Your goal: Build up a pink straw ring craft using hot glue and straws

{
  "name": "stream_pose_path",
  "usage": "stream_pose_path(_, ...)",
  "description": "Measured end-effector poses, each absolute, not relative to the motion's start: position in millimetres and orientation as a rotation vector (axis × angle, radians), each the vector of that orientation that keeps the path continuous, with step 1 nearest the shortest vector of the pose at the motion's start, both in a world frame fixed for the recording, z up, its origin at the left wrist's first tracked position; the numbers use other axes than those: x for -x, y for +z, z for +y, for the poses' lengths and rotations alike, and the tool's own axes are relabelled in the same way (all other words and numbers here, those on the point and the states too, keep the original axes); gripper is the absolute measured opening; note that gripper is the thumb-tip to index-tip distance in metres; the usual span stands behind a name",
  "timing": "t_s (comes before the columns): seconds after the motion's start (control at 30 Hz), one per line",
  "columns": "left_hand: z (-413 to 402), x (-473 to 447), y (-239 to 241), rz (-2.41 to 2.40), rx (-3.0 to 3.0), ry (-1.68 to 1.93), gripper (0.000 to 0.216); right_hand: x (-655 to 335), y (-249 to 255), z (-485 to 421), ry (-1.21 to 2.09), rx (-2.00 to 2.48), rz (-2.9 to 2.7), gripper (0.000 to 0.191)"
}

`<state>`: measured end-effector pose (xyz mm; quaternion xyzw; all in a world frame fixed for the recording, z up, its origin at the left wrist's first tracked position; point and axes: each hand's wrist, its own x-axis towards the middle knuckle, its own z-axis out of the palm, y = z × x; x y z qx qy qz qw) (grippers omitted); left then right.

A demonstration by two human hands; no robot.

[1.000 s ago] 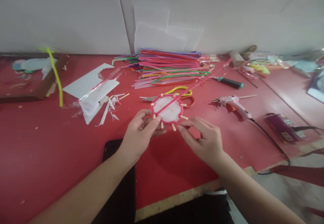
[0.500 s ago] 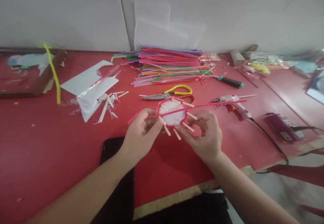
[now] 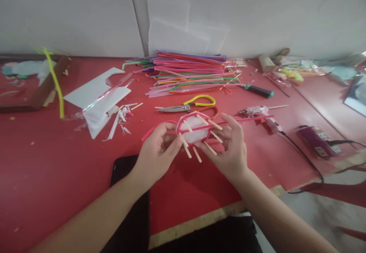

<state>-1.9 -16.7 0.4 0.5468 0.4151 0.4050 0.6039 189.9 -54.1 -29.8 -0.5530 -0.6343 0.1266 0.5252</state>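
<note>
Between my hands is a small white disc-shaped craft piece (image 3: 197, 134) with a pink fuzzy rim and several short wooden sticks standing out around it. My left hand (image 3: 160, 146) pinches its left edge, thumb in front. My right hand (image 3: 228, 146) grips the lower right edge with the thumb, its index finger raised against a pink pipe cleaner (image 3: 254, 119). That strip crosses the disc and sticks out to the right. Another pink length (image 3: 151, 130) trails out left, behind my left fingers. Just beyond the piece lie scissors (image 3: 185, 108) with yellow and orange handles.
Behind lies a heap of coloured pipe cleaners (image 3: 188, 70). White board scraps (image 3: 97, 96) and stick offcuts lie left. A utility knife (image 3: 259, 91), a glue gun (image 3: 260, 113) with its cord and a purple box (image 3: 318, 141) are right. A black phone-like slab (image 3: 128, 207) lies near me.
The piece has tilted, so the disc looks flatter and the sticks point differently. My right index finger has lifted and straightened near the pink pipe cleaner. The view has shifted slightly.
</note>
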Motion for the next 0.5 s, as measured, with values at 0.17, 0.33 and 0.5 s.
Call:
stream_pose_path(0.17, -17.1, 2.9, -0.2, 0.952, -1.271, 0.934, 0.013, -187.6, -29.7, -53.8, 0.254, 1.286, -1.529, 0.082)
stream_pose_path(0.33, -17.1, 2.4, -1.1, 0.96, -1.268, 0.955, 0.012, -187.9, -28.2, -53.3, 0.222, 1.277, -1.535, 0.077)
stream_pose_path(0.5, -18.7, 1.0, -1.9, 1.029, -1.315, 0.98, 0.018, -188.2, -27.4, -53.5, 0.274, 1.24, -1.492, 0.083)
